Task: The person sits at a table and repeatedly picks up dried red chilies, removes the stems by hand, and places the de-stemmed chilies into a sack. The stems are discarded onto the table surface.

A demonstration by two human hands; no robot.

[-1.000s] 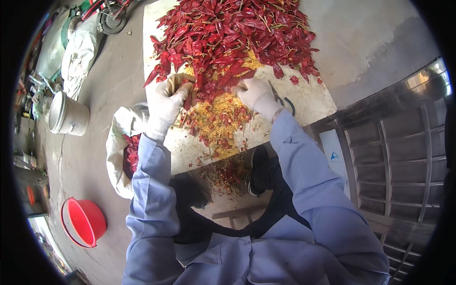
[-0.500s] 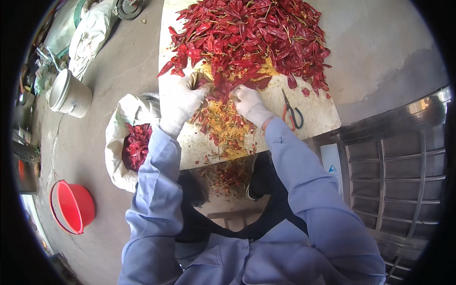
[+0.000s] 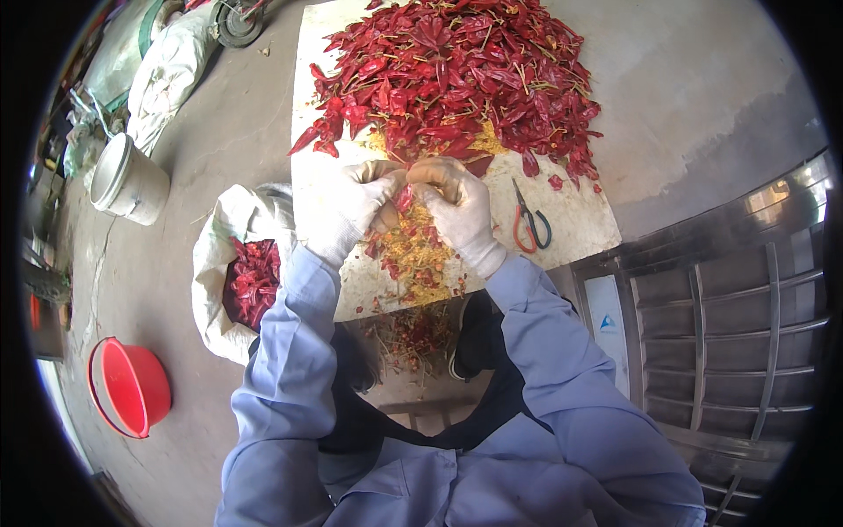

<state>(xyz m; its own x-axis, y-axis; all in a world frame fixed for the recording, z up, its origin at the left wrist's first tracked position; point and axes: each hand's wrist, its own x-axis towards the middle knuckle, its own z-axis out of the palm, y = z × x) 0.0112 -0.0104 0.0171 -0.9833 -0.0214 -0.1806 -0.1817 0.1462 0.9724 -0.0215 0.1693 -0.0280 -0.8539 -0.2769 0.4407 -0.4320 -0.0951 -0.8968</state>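
Observation:
My left hand (image 3: 353, 198), in a pale work glove with tan fingers, is closed on a dried red chili pepper (image 3: 405, 198) over the near part of the white board (image 3: 327, 180). My right hand (image 3: 457, 204), gloved the same way, meets it there with curled fingers pinching the chili's other side. Much of that pepper is hidden by the fingers. Yellow seeds and red scraps (image 3: 411, 260) lie on the board below both hands. Just beyond them rises a large heap of dried red chilies (image 3: 448, 75).
Scissors with red and dark handles (image 3: 529, 224) lie right of my right hand. Left of the board stands a white sack (image 3: 211, 294) holding red chili pieces (image 3: 253, 277). A red bucket (image 3: 140, 386) and a whitish bucket (image 3: 132, 184) stand further left. Metal bars (image 3: 729, 338) are at right.
My right hand has moved in toward the left and turned, its fingers now against my left hand's. A piece of red chili now shows between them.

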